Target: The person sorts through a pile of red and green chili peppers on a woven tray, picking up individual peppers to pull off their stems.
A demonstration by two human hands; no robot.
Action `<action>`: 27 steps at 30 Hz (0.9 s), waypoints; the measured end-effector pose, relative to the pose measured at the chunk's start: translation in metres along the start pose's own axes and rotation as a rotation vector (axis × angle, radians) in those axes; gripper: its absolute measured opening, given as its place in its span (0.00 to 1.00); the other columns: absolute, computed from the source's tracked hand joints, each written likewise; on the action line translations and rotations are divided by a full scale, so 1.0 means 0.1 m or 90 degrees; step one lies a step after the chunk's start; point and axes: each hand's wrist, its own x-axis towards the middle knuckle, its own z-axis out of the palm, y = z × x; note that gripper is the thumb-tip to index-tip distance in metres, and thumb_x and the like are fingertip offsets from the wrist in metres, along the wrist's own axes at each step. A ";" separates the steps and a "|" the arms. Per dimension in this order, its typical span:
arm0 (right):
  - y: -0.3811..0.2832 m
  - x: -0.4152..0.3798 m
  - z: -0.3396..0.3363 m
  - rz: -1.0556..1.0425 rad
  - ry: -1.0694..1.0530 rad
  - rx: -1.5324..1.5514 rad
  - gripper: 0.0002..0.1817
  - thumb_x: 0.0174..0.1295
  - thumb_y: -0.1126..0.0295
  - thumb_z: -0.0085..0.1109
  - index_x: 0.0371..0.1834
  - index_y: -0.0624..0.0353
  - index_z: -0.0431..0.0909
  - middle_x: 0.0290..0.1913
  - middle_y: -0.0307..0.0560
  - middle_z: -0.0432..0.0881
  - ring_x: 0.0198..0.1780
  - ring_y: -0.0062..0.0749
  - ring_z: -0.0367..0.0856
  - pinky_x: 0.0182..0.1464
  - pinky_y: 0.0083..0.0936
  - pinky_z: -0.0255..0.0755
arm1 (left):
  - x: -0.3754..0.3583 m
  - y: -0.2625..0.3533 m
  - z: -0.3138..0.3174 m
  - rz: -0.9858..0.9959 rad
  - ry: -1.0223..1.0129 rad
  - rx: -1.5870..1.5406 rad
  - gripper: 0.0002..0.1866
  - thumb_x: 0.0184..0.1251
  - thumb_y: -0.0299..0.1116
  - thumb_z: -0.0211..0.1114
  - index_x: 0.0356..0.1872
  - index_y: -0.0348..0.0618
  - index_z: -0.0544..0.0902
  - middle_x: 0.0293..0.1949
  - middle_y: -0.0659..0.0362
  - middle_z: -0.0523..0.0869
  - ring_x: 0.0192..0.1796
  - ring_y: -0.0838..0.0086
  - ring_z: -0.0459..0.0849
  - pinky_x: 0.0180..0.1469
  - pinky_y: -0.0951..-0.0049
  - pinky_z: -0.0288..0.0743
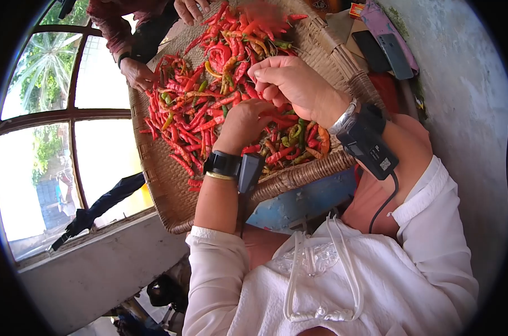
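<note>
To your left, a window (72, 115) fills that side; a bare wall (458, 84) rises on your right. Between them sits a wide woven tray (299, 178), the near rim under your forearms. The red chillies (192, 120), with a few green and orange ones among them, lie heaped inside it, under both your hands. A folded dark umbrella (105, 203) slants by the window, outside the tray. Across from you, another person's hand (137, 74) touches the heap's left edge, and their second hand (191, 10) is at the far rim. Two phones (395, 56) lie beyond the tray's right corner. Your left hand (244, 124) reaches down at the chillies, fingertips hidden, so I can't tell its grip. Your right hand (285, 81) is above them, fingers curled inward; I can't tell whether they pinch anything.
</note>
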 end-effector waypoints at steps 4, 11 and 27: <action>0.11 0.04 0.02 0.001 0.003 -0.084 0.08 0.58 0.67 0.53 0.37 0.59 0.75 0.26 0.36 0.76 0.23 0.12 0.70 0.21 0.12 0.63 | -0.05 0.01 0.05 0.029 -0.075 0.181 0.12 0.45 0.29 0.62 0.35 0.46 0.82 0.34 0.57 0.82 0.38 0.62 0.79 0.41 0.66 0.74; 0.19 0.05 0.01 -0.208 -0.045 -0.624 0.14 0.55 0.62 0.56 0.39 0.60 0.76 0.30 0.44 0.79 0.30 0.28 0.77 0.32 0.23 0.70 | -0.14 -0.01 -0.23 0.020 0.101 -0.008 0.06 0.47 0.29 0.65 0.29 0.45 0.83 0.27 0.59 0.82 0.34 0.66 0.79 0.38 0.70 0.73; -0.04 0.08 -0.01 -0.104 0.012 -0.258 0.12 0.61 0.67 0.50 0.44 0.62 0.74 0.23 0.33 0.74 0.21 0.10 0.68 0.22 0.08 0.62 | -0.24 -0.38 -0.66 -0.318 0.153 -0.451 0.06 0.62 0.30 0.60 0.34 0.38 0.79 0.22 0.67 0.79 0.23 0.89 0.72 0.25 0.88 0.65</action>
